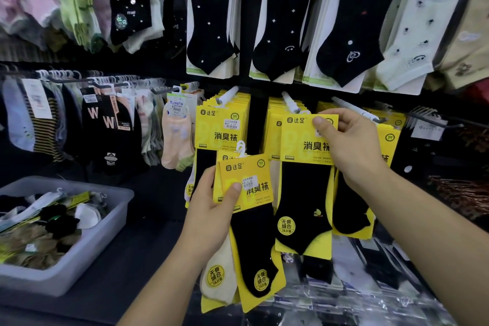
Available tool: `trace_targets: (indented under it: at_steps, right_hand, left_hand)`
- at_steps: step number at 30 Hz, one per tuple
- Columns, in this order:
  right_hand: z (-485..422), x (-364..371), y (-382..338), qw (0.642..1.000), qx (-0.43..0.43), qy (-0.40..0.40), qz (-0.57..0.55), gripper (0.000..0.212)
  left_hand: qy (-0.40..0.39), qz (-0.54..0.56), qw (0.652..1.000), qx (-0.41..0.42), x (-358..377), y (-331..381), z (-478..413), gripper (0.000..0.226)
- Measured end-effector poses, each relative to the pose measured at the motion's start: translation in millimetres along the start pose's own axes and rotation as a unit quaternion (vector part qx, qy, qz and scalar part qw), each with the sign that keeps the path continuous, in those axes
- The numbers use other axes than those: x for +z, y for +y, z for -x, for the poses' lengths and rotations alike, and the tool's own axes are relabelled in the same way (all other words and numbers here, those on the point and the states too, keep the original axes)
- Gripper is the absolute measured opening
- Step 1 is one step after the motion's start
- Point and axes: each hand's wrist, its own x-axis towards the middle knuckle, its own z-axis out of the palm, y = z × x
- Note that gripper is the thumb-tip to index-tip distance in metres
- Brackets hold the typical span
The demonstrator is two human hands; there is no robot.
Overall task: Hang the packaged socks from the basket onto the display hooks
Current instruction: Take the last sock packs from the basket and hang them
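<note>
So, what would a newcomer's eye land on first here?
The bright yellow sock packs on the middle-row hooks, dead centre. In front, the left hand grips loose packs while the right hand pinches the top of a single pack. Lower left sits a grey basket of mixed socks.

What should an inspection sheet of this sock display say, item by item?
Surface: dark counter under the grey basket.
Job's things: the basket holds mixed sock packs; hanging yellow packs crowd the display hooks.
Clutter: clear-wrapped goods lie below the yellow rows.
Grippers: left hand grips a bundle of yellow packs; right hand pinches the top of a single yellow pack at a hook; whether it hangs yet, cannot tell.
Cables: nothing seen.
Surroundings: black dotted socks hang above; mixed socks fill the left rack.
</note>
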Motion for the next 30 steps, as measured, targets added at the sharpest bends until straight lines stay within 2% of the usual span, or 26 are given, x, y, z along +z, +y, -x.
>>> trace_targets:
  at_steps: [5, 12, 19, 26, 30]
  right_hand:
    - [-1.4, 5.6, -0.4, 1.0, -0.022, 0.001, -0.004, 0.006]
    - [-3.6, 10.8, 9.5, 0.998, -0.02, 0.003, 0.053, 0.005]
    - [-11.5, 13.1, 17.4, 0.994, -0.006, 0.041, 0.099, 0.025]
    - [-5.9, 15.7, 19.9, 0.978, -0.069, 0.051, 0.192, 0.027]
    - [5.6, 15.3, 13.6, 0.966, -0.076, 0.066, 0.237, 0.034]
  left_hand:
    - [0.0, -0.006, 1.0, 0.0, 0.7, -1.0, 0.4, 0.026]
    - [-0.001, -0.002, 1.0, -0.006, -0.1, -0.6, -0.3, 0.026]
    - [0.01, -0.002, 1.0, 0.007, -11.7, 3.3, -5.3, 0.027]
    - [-0.027, 0.038, 0.999, 0.014, -17.8, 12.9, -4.2, 0.026]
    - [-0.039, 0.044, 0.998, 0.002, -4.3, 10.5, -0.4, 0.025]
